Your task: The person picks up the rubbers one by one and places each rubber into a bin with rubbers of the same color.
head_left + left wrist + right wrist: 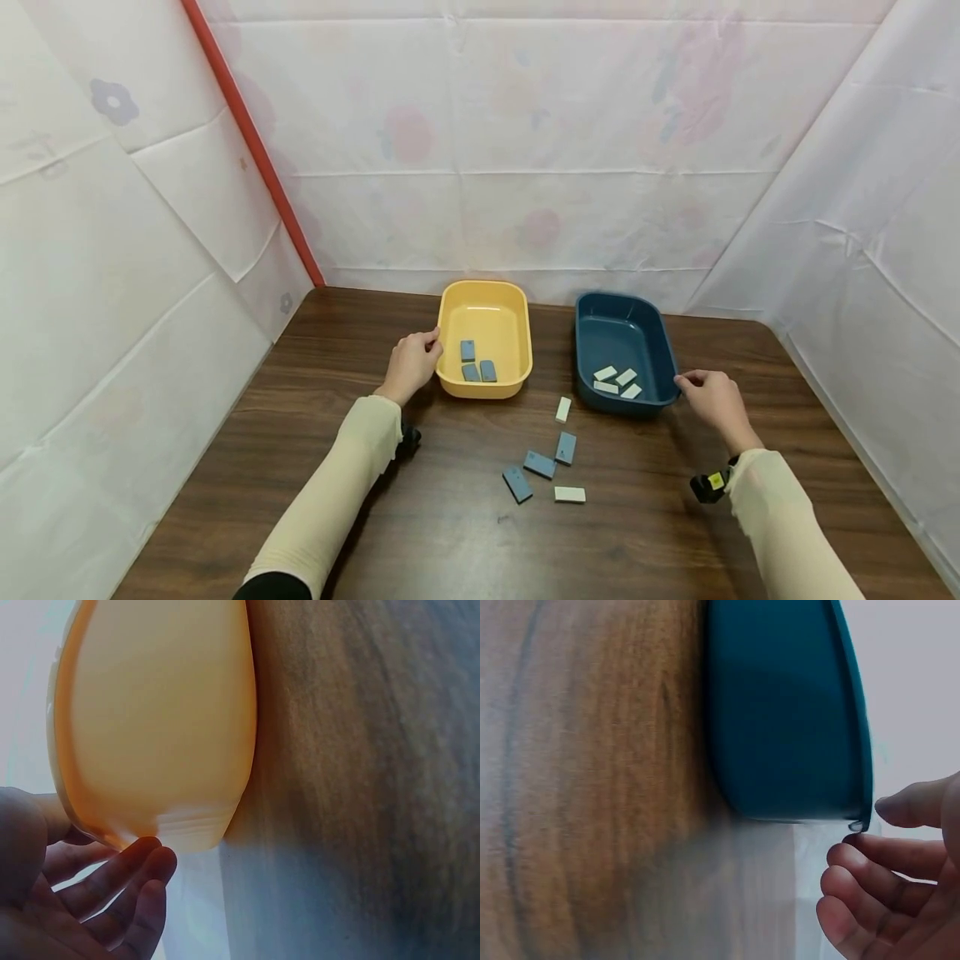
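My left hand (411, 360) pinches the left rim of a yellow rectangular tub (483, 388); in the left wrist view its thumb goes behind the rim and the fingers (156, 862) lie on the near side. Three grey-blue tiles (487, 371) lie inside. On the right, a dark blue tub (618, 407) holds several white tiles (606, 387). Its right rim sits between the thumb and index finger of my right hand (716, 403); the other fingers (840, 881) curl loosely below. Both tubs stand on the table.
Between and in front of the tubs, three grey-blue tiles (540, 465) and two white tiles (570, 495) lie on the brown wooden table (450, 533). White patterned sheets (480, 225) hang behind and at both sides. A red pole (255, 142) slants at the back left.
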`<action>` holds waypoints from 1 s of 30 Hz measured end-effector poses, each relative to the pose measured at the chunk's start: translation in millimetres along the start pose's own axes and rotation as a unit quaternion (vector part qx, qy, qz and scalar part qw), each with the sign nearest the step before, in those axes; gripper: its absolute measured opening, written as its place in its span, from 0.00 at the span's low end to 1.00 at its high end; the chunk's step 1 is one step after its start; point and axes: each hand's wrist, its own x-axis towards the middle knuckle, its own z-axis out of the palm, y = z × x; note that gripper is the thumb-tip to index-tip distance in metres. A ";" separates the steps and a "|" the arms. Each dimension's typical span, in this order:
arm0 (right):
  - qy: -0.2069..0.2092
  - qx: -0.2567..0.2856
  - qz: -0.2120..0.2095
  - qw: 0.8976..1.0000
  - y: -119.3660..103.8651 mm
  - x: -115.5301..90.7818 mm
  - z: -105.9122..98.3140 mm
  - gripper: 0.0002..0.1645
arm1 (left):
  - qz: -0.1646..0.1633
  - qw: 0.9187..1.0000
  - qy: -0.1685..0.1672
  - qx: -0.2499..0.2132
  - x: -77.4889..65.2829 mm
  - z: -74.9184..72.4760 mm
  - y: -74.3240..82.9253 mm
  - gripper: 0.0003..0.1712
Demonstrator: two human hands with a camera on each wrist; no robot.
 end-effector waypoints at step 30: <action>-0.038 0.109 0.032 0.993 12.3 1.6 11.9 0.30 | 0.011 1.000 -0.007 0.027 1.2 -2.3 2.7 0.24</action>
